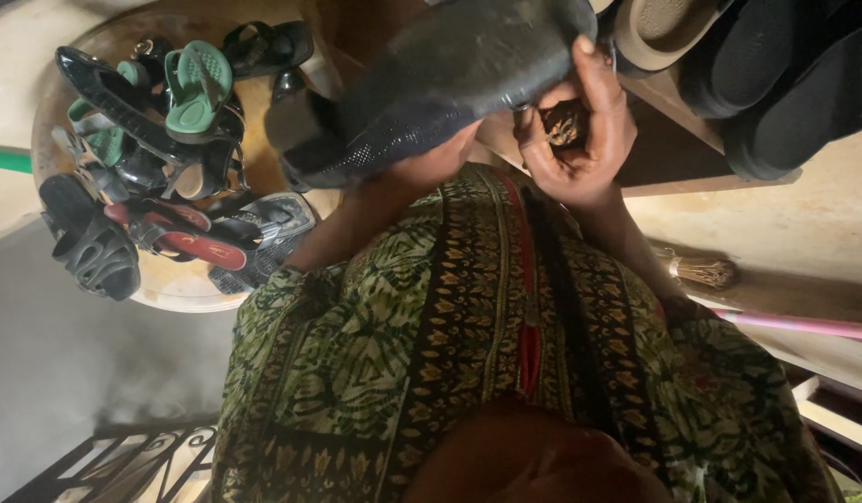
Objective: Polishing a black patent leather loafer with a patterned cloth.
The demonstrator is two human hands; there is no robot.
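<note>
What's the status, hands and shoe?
Left hand under dark shoe, holding it. Right hand shut on small brown object, thumb on shoe. Sandal pile off to the left, apart.

a home entrance or porch is suggested. worn sandals and slippers (161,158) are heaped in a round basin (170,291) on a bare concrete floor (67,363), more footwear (785,74) is stored on a wooden shelf (673,158), and a straw broom (705,272) with a pink handle is laid nearby.
</note>
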